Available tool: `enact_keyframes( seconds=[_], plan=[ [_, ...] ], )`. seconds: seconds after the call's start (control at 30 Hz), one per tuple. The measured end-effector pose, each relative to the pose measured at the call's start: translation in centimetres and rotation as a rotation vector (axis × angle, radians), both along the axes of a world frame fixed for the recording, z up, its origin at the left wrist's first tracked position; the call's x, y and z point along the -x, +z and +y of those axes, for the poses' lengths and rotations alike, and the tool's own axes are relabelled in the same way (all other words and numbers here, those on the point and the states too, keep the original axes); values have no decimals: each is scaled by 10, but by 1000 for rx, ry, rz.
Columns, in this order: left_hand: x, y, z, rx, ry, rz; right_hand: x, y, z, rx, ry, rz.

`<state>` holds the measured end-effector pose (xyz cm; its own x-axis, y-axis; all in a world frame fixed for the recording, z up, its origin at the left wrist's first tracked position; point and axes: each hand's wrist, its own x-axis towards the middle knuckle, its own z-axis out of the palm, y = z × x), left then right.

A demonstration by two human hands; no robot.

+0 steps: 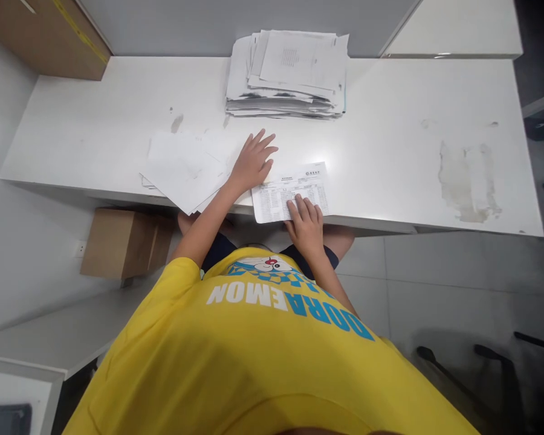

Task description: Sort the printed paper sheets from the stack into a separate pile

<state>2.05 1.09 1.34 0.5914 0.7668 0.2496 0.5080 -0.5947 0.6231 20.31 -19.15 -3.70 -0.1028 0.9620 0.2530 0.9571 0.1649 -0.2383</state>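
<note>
A printed sheet of paper (272,202) with a table of small text lies at the desk's front edge, its lower edge reaching slightly past it. My right hand (306,225) rests on the sheet's lower part, fingers stretched flat over the print. Near the sheet's upper left corner is my left hand (254,158), fingers spread, palm down, its thumb close to or touching the paper. Left of it, a few loose white sheets (181,160) lie askew, with one corner hanging over the desk edge under my left forearm.
A thick stack of papers (294,66) stands at the back of the white desk (390,139). One cardboard box (58,36) sits at the back left, another box (113,241) below the desk. A peeled, stained patch (469,181) marks the right side.
</note>
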Motion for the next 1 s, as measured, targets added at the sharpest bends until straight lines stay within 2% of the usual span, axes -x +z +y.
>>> enact_keyframes(
  seconds=[0.13,0.27,0.53,0.6,0.83,1.0],
  plan=[
    [-25,-7,12,74,88,94,-8,2,7,69,-39,34],
    [-38,-14,18,179,191,120,-9,7,14,101,-32,37],
    [-38,0,0,141,203,96,-5,5,18,76,-72,33],
    [-38,-5,0,131,199,75,-5,2,17,74,-69,43],
    [-36,-36,9,108,132,-141,-6,0,18,77,-84,46],
    [-33,-37,12,108,147,-168,-10,-1,14,53,-72,73]
  ],
)
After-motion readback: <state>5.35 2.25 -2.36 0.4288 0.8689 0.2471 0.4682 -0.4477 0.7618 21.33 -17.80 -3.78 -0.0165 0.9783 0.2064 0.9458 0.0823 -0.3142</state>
